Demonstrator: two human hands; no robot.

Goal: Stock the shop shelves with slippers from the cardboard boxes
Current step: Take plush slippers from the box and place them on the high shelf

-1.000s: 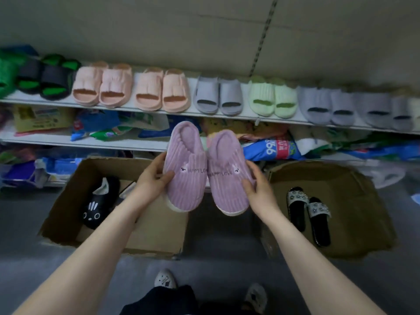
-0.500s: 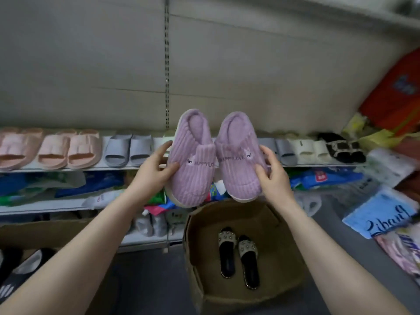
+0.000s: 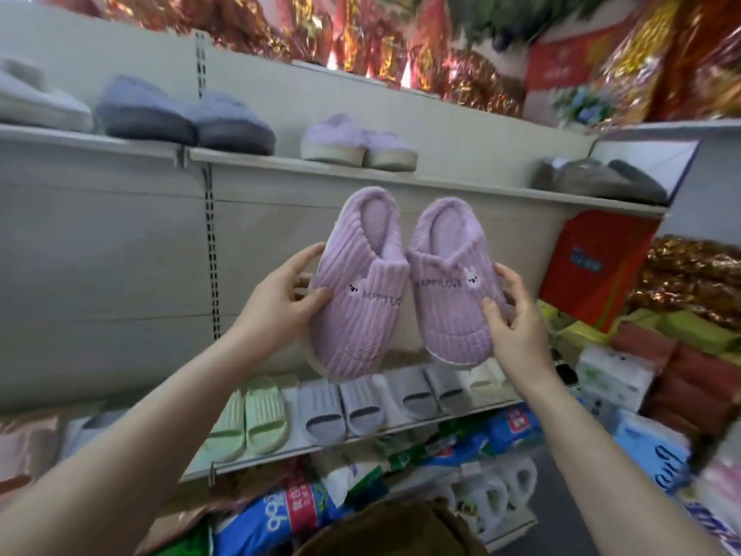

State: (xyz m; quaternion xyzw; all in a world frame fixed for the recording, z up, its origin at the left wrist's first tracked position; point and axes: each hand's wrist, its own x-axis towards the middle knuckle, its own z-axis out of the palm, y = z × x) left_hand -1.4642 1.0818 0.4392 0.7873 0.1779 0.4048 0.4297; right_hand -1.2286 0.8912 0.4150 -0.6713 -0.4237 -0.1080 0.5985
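Slippers, purple, ribbed, one pair, with a small stitched face and lettering on each toe. They are in my hands, side by side and touching, heels up, held in the air just below the upper shelf and not yet on it. My left hand grips the outer edge of the left one, thumb on the front. My right hand grips the outer edge of the right one the same way.

Stock on the upper shelf, left to right:
- pale fluffy pair
- blue-grey fluffy pair
- lilac fluffy pair
- dark grey pair, at the far right end

A bare stretch lies between the last two, above and to the right of what I hold. I judge it the likely spot.

Well below the upper shelf, a lower shelf carries a full row: green slides, then grey slides, with more pairs partly hidden behind my load.

Progress: both shelves look mostly stocked. This pair is out of its box and has only to be set down.

Containers: one cardboard box, far below the upper shelf at the bottom edge of view. Only its brown top shows, so I cannot tell what it holds or how much is left to put out.
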